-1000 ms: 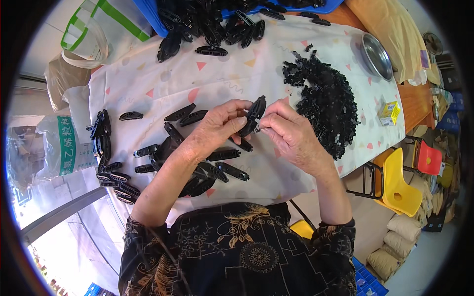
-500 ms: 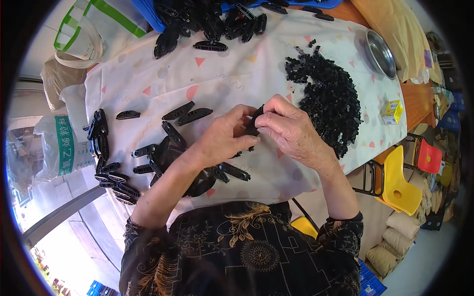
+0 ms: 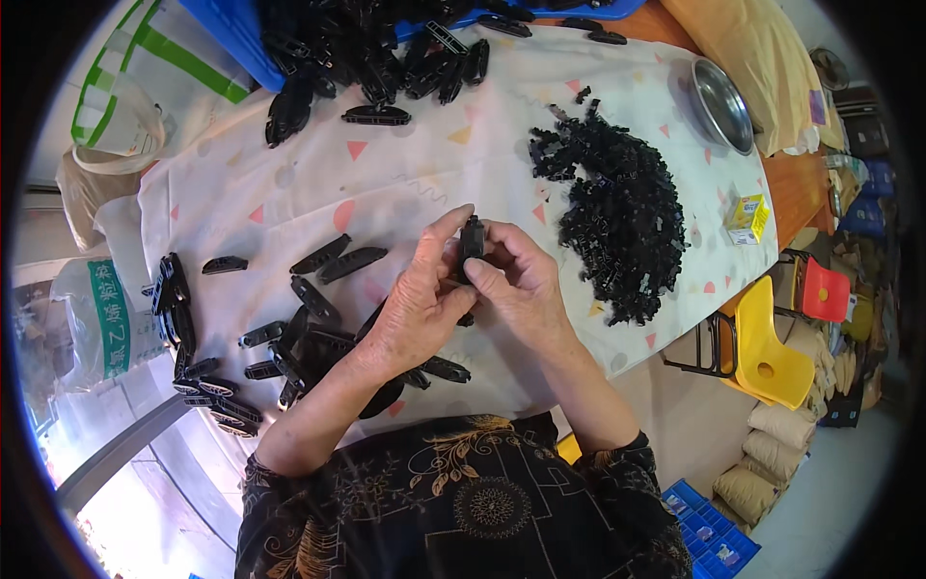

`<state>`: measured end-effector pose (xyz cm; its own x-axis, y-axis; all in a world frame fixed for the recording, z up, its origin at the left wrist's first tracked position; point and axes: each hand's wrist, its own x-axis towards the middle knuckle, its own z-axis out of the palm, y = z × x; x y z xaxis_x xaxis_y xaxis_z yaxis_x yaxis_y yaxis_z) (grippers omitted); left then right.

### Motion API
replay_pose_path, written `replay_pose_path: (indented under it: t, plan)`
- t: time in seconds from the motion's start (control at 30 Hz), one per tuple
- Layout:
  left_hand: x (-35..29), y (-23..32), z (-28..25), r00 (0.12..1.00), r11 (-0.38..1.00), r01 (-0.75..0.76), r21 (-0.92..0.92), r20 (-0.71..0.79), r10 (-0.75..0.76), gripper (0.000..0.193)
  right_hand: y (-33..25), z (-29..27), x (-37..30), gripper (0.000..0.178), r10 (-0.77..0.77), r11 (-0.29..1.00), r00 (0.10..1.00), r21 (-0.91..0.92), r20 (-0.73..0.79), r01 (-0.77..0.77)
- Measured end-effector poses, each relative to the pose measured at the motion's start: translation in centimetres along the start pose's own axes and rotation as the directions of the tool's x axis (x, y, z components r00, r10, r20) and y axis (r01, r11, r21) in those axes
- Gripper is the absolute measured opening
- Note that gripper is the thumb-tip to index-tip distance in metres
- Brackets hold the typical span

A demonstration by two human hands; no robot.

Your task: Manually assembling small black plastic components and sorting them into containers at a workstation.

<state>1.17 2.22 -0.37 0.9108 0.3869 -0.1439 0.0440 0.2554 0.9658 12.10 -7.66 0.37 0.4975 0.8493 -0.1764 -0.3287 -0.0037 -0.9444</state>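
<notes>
Between my two hands I hold a long black plastic part [image 3: 472,239], its narrow end pointing away from me. My left hand [image 3: 422,294] grips it from the left, with the index finger stretched along its side. From the right, the thumb and curled fingers of my right hand [image 3: 526,285] press on it. Right of my hands lies a large heap of small black plastic pieces [image 3: 627,217]. Several long black parts like the held one [image 3: 352,263] lie loose left of my hands, and more sit partly hidden under my left forearm.
A pile of black parts [image 3: 376,58] spills from a blue crate [image 3: 227,39] at the far side. At the right of the patterned tablecloth [image 3: 289,183] are a metal bowl [image 3: 721,106] and a small yellow box [image 3: 748,220]. Yellow [image 3: 772,347] and red [image 3: 823,288] chairs stand beyond the edge.
My right hand has come lower and turned, its fingers now along the part's right side rather than pinching over its top. The part now points away from me. The whole view has shifted slightly.
</notes>
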Motion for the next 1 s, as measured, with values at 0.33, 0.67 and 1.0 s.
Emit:
replay_pose_path:
  t: [0.33, 0.67, 1.0]
  plan:
    - [0.1, 0.8, -1.6, 0.977, 0.945, -0.108, 0.309, 0.211, 0.043, 0.061, -3.7, -3.7, 0.5, 0.023, 0.425, 0.858, 0.901, -0.359, 0.092, -0.368]
    - [-1.6, 3.6, -0.4, 0.817, 0.806, -0.132, 0.577, 0.524, -0.241, 0.07, -2.5, -8.9, 7.6, 0.024, -0.314, -0.269, 0.828, -0.88, 0.464, 0.391]
    - [9.7, 3.6, -10.5, 0.9, 0.015, -0.22, 0.975, 0.197, 0.389, 0.029, -2.9, -10.6, 7.8, 0.021, -0.345, -0.299, 0.877, -0.925, 0.334, 0.235]
